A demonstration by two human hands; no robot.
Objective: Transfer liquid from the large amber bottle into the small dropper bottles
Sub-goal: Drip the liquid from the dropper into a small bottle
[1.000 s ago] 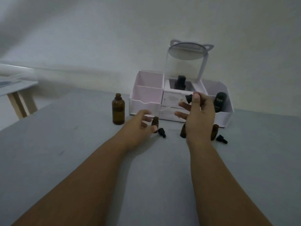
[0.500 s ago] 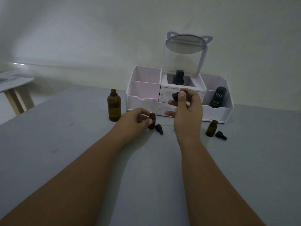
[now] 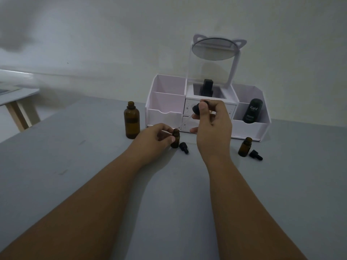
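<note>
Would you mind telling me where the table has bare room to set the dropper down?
The wide grey table left of the large amber bottle is bare, as is the stretch between the right hand and the far small bottle. It is crowded around the held small bottle and loose cap.

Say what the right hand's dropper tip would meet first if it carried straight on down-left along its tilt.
Most likely the mouth of the small bottle steadied by the left hand; the dropper in the right hand slants toward it, though depth is uncertain.
</note>
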